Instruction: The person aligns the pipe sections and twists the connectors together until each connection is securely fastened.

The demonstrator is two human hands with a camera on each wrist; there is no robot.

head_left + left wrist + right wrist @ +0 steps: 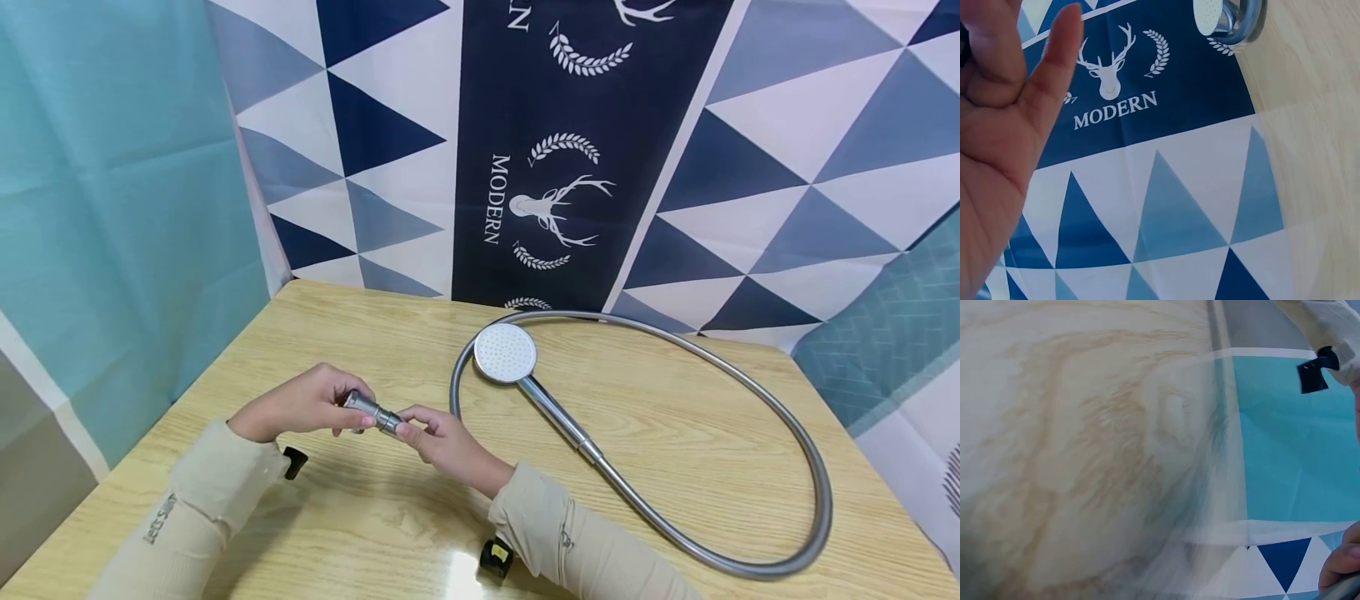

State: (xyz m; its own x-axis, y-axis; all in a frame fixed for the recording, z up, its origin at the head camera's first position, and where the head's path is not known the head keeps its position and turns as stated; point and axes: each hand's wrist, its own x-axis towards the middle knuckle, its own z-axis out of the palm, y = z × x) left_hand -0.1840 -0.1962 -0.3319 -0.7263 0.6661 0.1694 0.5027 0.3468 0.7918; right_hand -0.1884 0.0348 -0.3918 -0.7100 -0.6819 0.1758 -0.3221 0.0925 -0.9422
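Between the two hands is a short, grey metal cylindrical fitting (380,415), ribbed near its middle. My left hand (311,407) grips its left end, with the thumb along the near side and part of that end hidden by the fingers. At the other end, my right hand (448,443) pinches the fitting between thumb and fingers. In the left wrist view the left palm (988,144) fills the left side. A chrome hand shower (506,353) lies to the right of the hands, spray face up, joined to a grey metal hose (819,483).
The hose loops widely over the right side of the wooden table (360,533). A patterned cloth (397,125) hangs behind the table, and a teal cloth (120,208) at the left. Black wrist mounts (495,558) sit below the sleeves.
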